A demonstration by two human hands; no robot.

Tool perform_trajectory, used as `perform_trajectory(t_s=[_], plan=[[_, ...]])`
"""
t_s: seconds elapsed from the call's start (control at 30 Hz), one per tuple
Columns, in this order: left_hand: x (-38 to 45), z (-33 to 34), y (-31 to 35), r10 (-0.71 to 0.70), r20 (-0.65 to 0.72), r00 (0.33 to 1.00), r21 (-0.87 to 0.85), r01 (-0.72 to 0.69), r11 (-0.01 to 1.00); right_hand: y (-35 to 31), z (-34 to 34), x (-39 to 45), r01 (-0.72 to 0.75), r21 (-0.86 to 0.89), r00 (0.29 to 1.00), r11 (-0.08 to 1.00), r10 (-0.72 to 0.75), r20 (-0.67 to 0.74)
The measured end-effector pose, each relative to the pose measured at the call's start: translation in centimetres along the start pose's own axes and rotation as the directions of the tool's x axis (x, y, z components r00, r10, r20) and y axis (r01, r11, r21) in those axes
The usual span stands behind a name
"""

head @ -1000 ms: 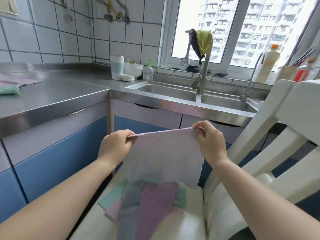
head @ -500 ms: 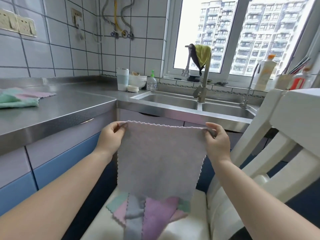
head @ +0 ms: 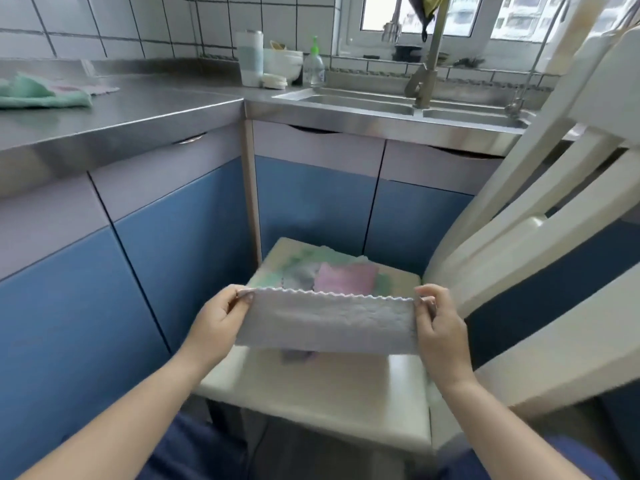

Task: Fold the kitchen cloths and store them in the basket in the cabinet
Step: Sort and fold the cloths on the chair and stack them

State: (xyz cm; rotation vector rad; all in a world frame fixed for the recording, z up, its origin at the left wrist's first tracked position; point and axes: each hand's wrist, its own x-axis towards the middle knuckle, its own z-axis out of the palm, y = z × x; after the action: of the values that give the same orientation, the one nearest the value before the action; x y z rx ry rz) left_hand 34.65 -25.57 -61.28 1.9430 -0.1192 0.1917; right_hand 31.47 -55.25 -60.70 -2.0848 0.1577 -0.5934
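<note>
A pale grey cloth (head: 327, 322) with a scalloped edge is stretched level above a white chair seat (head: 322, 393). My left hand (head: 216, 325) pinches its left end and my right hand (head: 438, 327) pinches its right end. The cloth looks doubled over into a narrow band. Beneath it, on the back of the seat, lies a loose pile of cloths (head: 341, 277) in pink, grey and green. Green and pink folded cloths (head: 45, 95) rest on the steel counter at far left. No basket is in view.
Blue and grey cabinet doors (head: 311, 202) stand shut under the steel counter (head: 145, 116). A double sink (head: 398, 105) with a tap sits behind, beside a tumbler, bowls and a soap bottle (head: 313, 65). The chair back (head: 554, 220) rises on the right.
The view has tipped downward. The cloth, which hung full length from both hands, is now lower over the seat and shows only as a short band.
</note>
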Motion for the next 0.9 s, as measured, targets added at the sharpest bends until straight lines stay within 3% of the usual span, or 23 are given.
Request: perform_trajectory(t_s=[0.3,0.63,0.9], plan=[[-6.0,2.0,-8.3,-0.256,0.085,0.963,0.104,0.247,0.963,5.8,1.9,-5.6,-0.226,-0.248,0.929,0.942,0.285,0.237],[0.4,4.1,-8.6,-0.257,0.017,0.966,0.178,0.250,0.952,8.2,5.0,-0.9,-0.294,-0.157,0.938,0.943,0.316,0.143],[3.4,5.9,-9.7,-0.292,-0.005,0.956,0.314,0.279,0.908,10.5,7.9,2.2,-0.393,-0.257,0.907,0.883,0.418,0.047]])
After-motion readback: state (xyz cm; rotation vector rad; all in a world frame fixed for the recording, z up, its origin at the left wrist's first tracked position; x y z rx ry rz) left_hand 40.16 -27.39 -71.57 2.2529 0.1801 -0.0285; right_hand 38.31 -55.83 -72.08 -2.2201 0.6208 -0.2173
